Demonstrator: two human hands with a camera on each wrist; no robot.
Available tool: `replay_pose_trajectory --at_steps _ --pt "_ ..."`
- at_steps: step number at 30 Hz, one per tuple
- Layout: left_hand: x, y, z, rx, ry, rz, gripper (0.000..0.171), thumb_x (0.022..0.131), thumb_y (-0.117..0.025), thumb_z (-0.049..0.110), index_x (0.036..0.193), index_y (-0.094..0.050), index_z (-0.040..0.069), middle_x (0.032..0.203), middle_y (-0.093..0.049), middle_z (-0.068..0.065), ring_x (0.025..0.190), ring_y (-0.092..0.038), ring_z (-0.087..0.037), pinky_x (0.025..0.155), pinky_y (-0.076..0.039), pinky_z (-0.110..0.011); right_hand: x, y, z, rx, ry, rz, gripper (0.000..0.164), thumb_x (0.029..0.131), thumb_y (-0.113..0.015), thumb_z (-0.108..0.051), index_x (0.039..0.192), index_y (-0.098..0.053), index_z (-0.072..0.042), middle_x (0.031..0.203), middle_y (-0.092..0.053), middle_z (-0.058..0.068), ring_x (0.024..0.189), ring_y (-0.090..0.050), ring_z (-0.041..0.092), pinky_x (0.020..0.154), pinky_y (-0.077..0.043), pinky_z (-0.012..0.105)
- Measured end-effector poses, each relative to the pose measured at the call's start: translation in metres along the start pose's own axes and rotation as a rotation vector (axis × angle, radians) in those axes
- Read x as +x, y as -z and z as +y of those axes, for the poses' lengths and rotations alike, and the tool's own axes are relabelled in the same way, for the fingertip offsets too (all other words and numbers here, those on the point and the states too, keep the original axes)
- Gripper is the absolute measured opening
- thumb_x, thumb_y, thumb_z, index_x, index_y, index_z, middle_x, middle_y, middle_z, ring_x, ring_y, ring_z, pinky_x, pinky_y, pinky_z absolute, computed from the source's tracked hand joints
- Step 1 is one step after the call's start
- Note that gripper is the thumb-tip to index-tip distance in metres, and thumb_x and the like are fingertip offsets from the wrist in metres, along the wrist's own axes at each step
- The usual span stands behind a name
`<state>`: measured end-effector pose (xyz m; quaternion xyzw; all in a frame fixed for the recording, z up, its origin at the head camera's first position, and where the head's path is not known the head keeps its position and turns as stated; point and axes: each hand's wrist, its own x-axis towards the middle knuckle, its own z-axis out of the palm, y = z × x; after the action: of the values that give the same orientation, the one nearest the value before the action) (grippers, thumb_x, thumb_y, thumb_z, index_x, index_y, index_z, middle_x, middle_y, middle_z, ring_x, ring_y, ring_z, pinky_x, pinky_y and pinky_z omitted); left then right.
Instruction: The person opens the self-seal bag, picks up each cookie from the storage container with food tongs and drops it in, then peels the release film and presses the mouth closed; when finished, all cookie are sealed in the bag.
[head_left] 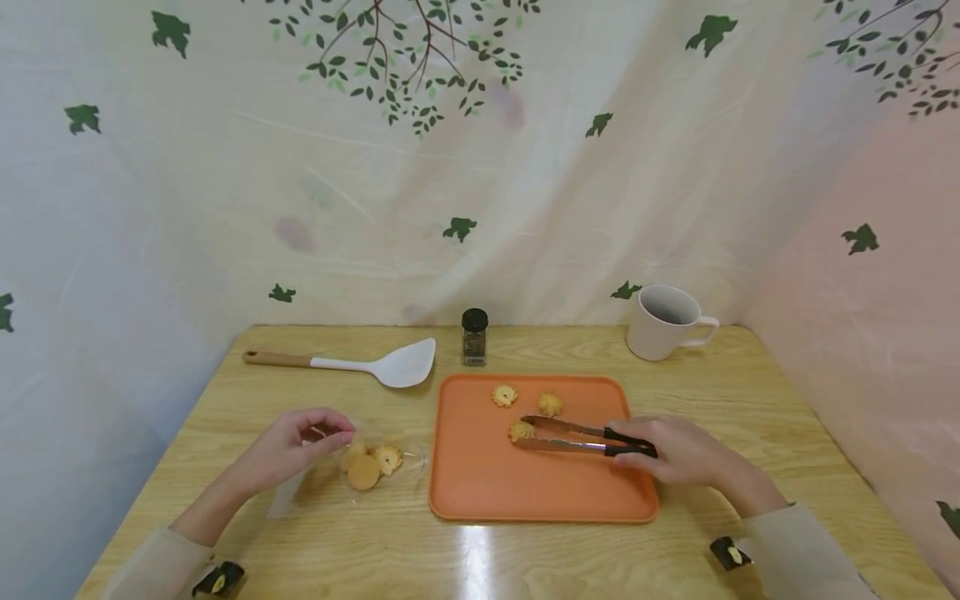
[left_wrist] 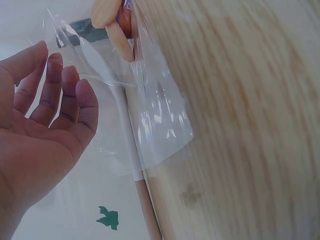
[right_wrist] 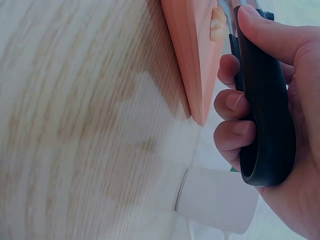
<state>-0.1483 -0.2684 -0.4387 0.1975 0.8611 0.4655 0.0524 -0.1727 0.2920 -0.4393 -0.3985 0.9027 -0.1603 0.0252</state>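
Observation:
My right hand (head_left: 678, 450) grips the black handles of a pair of metal tongs (head_left: 573, 447). The tongs' tips sit on either side of a cookie (head_left: 521, 431) on the orange tray (head_left: 540, 492). Two more cookies lie farther back, a pale flower-shaped one (head_left: 505, 396) and a browner one (head_left: 550, 405). On the left, thumb and forefinger of my left hand (head_left: 303, 446) pinch the edge of a clear plastic bag (left_wrist: 162, 115). Several cookies (head_left: 363, 472) are in the bag, one round and flat, another flower-shaped. In the right wrist view the tongs' tips are out of frame.
A white spatula (head_left: 405, 364) with a wooden handle lies behind the bag. Behind the tray stands a small black-capped spice jar (head_left: 474, 337). At the back right is a white mug (head_left: 660, 325), its handle to the right. Printed cloth hangs around the wooden table (head_left: 390, 558).

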Motion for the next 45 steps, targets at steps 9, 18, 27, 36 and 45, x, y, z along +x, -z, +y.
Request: replay_pose_trajectory --at_steps 9,18,27,36,45 --pt "-0.002 0.0 0.002 -0.016 -0.012 -0.011 0.014 0.1 -0.067 0.014 0.107 -0.072 0.003 0.101 -0.072 -0.008 0.088 -0.064 -0.012 0.074 -0.054 -0.028 0.001 0.001 -0.003 0.025 0.016 0.005 0.048 0.101 -0.065 -0.033 0.134 -0.063 0.002 0.125 -0.07 0.012 0.108 -0.069 0.028 0.086 -0.057 0.047" --pt "-0.002 -0.001 0.002 -0.021 -0.021 -0.008 0.013 0.1 -0.067 0.013 0.107 -0.072 0.004 0.101 -0.072 -0.008 0.089 -0.064 -0.011 0.074 -0.054 -0.028 0.011 0.002 -0.01 0.026 0.049 0.008 0.049 0.102 -0.064 -0.033 0.134 -0.063 0.003 0.127 -0.068 0.013 0.109 -0.069 0.028 0.087 -0.057 0.046" --pt "0.001 -0.003 -0.002 -0.017 -0.038 -0.019 0.014 0.1 -0.067 0.015 0.107 -0.072 0.004 0.1 -0.072 -0.007 0.089 -0.065 -0.012 0.074 -0.054 -0.029 0.042 0.004 -0.03 0.105 0.113 -0.029 0.047 0.103 -0.061 -0.034 0.138 -0.061 -0.002 0.123 -0.07 0.006 0.085 -0.066 0.007 0.072 -0.056 0.032" --pt "0.004 -0.003 -0.005 -0.02 -0.075 -0.024 0.013 0.1 -0.067 0.014 0.106 -0.072 0.003 0.098 -0.072 -0.008 0.087 -0.065 -0.013 0.071 -0.055 -0.029 0.086 -0.004 -0.056 0.124 0.185 -0.064 0.048 0.102 -0.061 -0.04 0.138 -0.063 -0.009 0.083 -0.061 -0.015 0.056 -0.039 -0.002 0.053 -0.036 0.019" --pt "0.003 -0.01 -0.002 -0.042 -0.139 -0.038 0.01 0.099 -0.066 0.008 0.105 -0.072 0.003 0.096 -0.072 -0.009 0.085 -0.066 -0.013 0.068 -0.056 -0.029 0.112 -0.02 -0.072 0.076 0.243 -0.121 0.032 0.103 -0.06 -0.04 0.128 -0.067 -0.021 0.096 -0.066 -0.014 0.063 -0.048 0.002 0.058 -0.04 0.021"
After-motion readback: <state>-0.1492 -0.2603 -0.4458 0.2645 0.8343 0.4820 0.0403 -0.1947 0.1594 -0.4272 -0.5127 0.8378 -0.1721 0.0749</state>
